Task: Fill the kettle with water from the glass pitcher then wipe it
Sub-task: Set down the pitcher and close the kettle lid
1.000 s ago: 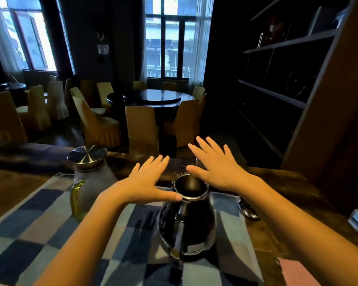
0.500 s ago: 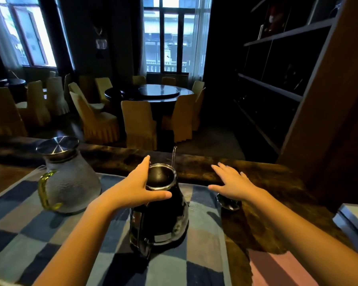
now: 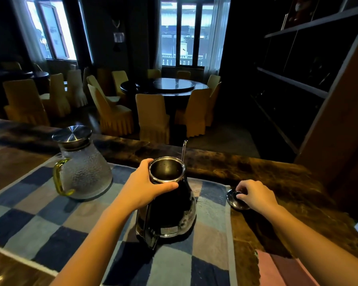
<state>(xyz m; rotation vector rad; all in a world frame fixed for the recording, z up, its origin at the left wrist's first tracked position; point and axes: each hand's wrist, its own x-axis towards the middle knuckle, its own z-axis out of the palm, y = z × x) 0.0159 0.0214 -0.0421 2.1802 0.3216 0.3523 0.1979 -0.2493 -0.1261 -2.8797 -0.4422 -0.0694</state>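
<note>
A dim dining room: yellow-covered chairs (image 3: 152, 116) ring a round dark table (image 3: 165, 87) before bright tall windows (image 3: 182, 32).

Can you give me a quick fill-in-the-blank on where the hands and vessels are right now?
The left hand grips the kettle's ____.
The right hand rests on a shiny ____ lying on the counter.
The pitcher stands to the ____ of the kettle.
The pitcher's top is ____ by a metal lid.

Missing words: rim; lid; left; covered
</note>
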